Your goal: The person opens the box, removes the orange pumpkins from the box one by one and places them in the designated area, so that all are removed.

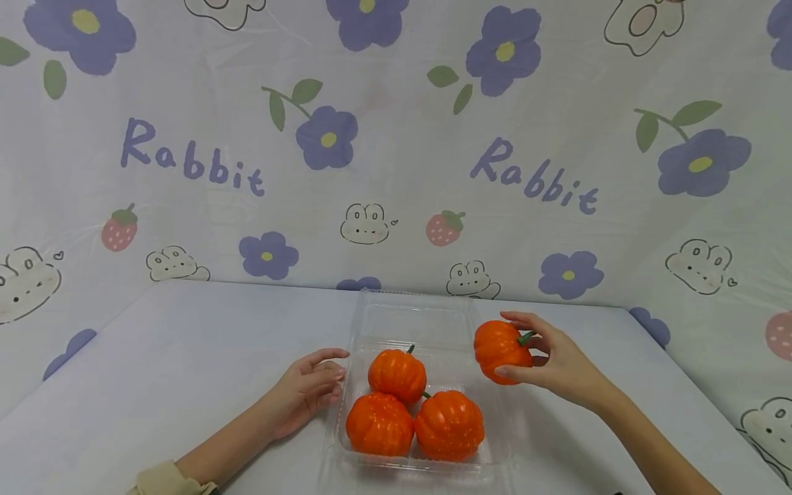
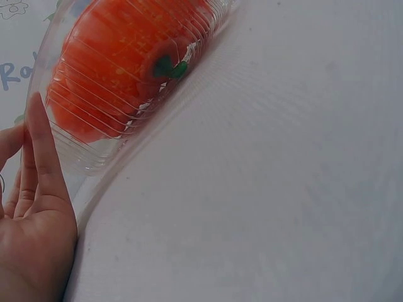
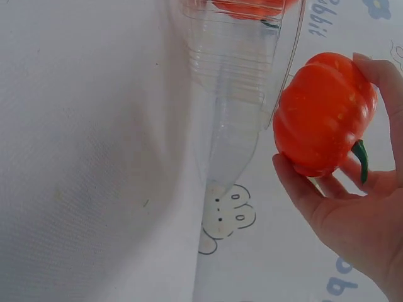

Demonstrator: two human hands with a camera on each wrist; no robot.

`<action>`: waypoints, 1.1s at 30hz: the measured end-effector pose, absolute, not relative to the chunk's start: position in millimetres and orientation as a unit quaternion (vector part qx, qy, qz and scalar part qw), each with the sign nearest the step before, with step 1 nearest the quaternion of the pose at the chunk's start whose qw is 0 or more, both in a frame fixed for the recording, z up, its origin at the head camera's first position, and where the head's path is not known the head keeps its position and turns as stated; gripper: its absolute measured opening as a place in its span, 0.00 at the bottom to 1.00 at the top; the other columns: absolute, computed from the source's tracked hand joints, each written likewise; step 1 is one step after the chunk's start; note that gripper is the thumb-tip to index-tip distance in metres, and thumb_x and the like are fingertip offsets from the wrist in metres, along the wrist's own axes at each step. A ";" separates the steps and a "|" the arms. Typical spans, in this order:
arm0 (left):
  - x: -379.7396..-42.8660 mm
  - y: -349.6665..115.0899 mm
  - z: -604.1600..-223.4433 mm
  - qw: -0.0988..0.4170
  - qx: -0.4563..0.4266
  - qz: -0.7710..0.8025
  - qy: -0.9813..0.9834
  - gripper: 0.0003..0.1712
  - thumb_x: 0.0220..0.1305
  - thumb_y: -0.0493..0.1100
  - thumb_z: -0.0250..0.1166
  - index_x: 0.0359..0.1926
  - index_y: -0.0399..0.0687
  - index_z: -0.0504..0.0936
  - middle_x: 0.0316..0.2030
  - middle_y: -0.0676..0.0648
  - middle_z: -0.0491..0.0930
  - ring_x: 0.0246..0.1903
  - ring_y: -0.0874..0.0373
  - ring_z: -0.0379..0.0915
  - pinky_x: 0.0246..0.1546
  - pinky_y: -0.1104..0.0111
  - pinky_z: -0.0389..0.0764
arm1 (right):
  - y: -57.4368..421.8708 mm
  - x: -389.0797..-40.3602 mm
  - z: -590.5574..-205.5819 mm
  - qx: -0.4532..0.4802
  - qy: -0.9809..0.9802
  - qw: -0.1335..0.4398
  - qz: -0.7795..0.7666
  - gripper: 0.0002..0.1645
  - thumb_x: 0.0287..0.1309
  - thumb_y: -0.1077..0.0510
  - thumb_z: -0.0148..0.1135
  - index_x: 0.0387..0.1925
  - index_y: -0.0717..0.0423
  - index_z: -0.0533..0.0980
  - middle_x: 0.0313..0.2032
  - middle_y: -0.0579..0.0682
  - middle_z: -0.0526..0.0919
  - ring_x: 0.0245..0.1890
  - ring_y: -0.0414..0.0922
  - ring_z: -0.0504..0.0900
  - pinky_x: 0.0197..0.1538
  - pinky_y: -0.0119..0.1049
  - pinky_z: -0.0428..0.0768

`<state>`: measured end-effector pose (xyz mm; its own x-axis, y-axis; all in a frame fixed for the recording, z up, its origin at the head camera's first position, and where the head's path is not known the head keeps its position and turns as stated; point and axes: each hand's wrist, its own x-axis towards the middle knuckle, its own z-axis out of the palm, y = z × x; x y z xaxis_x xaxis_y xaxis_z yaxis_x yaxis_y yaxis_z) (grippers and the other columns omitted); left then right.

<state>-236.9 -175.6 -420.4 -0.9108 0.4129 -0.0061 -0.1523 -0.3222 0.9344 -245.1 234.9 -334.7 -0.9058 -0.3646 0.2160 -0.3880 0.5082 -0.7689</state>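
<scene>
My right hand [image 1: 559,361] grips a small orange toy pumpkin [image 1: 500,352] with a green stem, held up at the right side of a clear plastic box [image 1: 495,440]. In the right wrist view the thumb and fingers curl round this pumpkin [image 3: 324,116], apart from the box wall. Inside the box sit three more orange pumpkins: one at the back [image 1: 397,376], one front left [image 1: 379,425] and one front right [image 1: 449,426]. My left hand [image 1: 306,392] is beside the box's left wall; in the left wrist view its fairly straight fingers [image 2: 47,151] touch the clear plastic.
The box's clear lid [image 1: 414,320] is folded back on the far side. A white table [image 1: 235,344] lies beneath everything. Behind it hangs a white cloth [image 1: 396,158] printed with purple flowers, rabbits and strawberries.
</scene>
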 end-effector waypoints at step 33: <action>-235.0 -175.1 -419.3 0.174 0.120 0.808 0.549 0.16 0.79 0.34 0.56 0.63 0.46 0.72 0.38 0.54 0.81 0.32 0.64 0.77 0.43 0.77 0.86 | 252.3 -253.6 -333.9 0.180 -0.885 0.035 0.428 0.42 0.62 0.55 0.76 0.71 0.64 0.67 0.62 0.63 0.77 0.60 0.61 0.80 0.55 0.36 0.87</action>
<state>-235.0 -175.1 -419.3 -0.9103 0.4139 0.0023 -0.1501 -0.3354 0.9301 -253.6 252.3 -333.9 -0.9325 -0.2888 0.2167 -0.3493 0.5693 -0.7443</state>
